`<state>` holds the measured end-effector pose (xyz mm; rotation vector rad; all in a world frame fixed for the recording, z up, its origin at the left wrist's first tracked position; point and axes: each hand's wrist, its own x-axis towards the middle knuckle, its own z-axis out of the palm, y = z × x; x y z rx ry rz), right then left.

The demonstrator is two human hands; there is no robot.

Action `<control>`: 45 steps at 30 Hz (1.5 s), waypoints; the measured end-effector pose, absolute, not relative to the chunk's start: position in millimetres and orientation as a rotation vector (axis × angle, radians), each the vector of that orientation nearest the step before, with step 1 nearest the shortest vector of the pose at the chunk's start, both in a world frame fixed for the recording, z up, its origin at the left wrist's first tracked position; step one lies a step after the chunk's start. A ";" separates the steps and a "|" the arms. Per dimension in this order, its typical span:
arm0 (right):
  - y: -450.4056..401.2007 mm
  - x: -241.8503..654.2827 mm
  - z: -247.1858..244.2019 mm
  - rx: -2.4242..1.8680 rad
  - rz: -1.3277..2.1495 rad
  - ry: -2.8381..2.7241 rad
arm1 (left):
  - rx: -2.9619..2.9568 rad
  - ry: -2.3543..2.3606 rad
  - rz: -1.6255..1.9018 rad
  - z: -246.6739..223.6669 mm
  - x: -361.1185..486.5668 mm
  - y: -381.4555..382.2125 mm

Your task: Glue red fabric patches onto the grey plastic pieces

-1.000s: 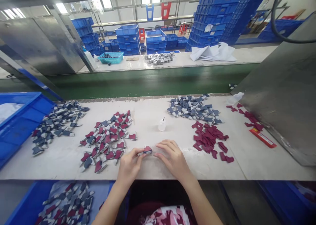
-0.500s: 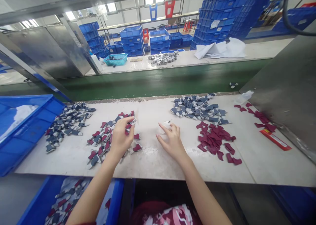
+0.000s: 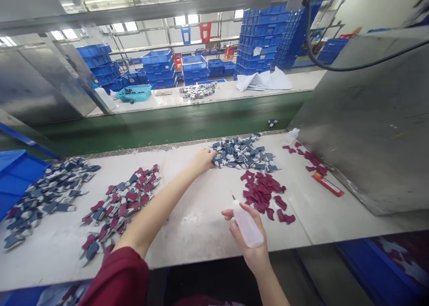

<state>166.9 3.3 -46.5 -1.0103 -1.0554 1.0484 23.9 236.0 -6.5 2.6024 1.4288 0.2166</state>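
Observation:
My right hand (image 3: 250,234) is wrapped round a translucent white squeeze bottle (image 3: 247,225) with a thin needle tip pointing up and away from me. At the left edge of a pile of dark blue and white moulded pieces (image 3: 239,153) is my left hand (image 3: 203,160), its fingers closed on one of these pieces; the fingertips are partly hidden. Flat maroon pieces (image 3: 263,190) lie in a heap beyond the bottle, to its right. Left of my left forearm, pieces with maroon and blue faces (image 3: 129,196) are spread in a group.
A further pile of blue and white pieces (image 3: 55,189) lies beside a blue crate (image 3: 18,174) at left. A red packet (image 3: 327,184) and more maroon pieces (image 3: 311,158) lie by the metal panel (image 3: 362,131). A green strip (image 3: 161,129) runs behind the worktop.
My left hand has moved right from the maroon-faced pieces to the blue and white pile. My right hand has come nearer and now holds the bottle upright. The view has shifted right.

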 end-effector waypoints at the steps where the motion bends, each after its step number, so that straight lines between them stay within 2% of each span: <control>1: 1.9 169.7 -48.1 -1.017 1.048 -1.037 | 2.601 1.435 0.202 -8.3 25.4 237.1; 6: 2.0 186.3 -67.1 -1.025 0.959 -0.963 | 2.600 1.427 0.200 0.3 12.8 212.2; 11: 5.8 188.6 -68.5 -1.146 0.864 -0.878 | 2.140 1.306 0.516 16.1 -5.9 141.4; 14: 8.2 182.1 -61.5 -1.159 0.853 -0.837 | 2.003 1.272 0.691 7.2 -10.2 99.1; 18: 10.4 171.2 -56.2 -1.174 0.867 -0.746 | 1.862 1.492 0.812 -19.6 -9.6 64.8; 26: 9.3 161.7 -55.4 -1.158 0.838 -0.764 | 1.363 1.237 0.906 -41.7 -14.8 56.0; 32: 9.3 155.4 -55.3 -1.290 0.735 -0.813 | 1.544 1.397 0.918 -43.2 -22.3 54.4; 39: 13.1 148.6 -54.6 -1.346 0.650 -0.917 | 1.617 1.552 0.756 -29.5 -32.3 49.9; 45: 17.2 144.6 -59.3 -1.362 0.635 -1.142 | 1.624 1.647 0.849 -36.8 -36.0 41.5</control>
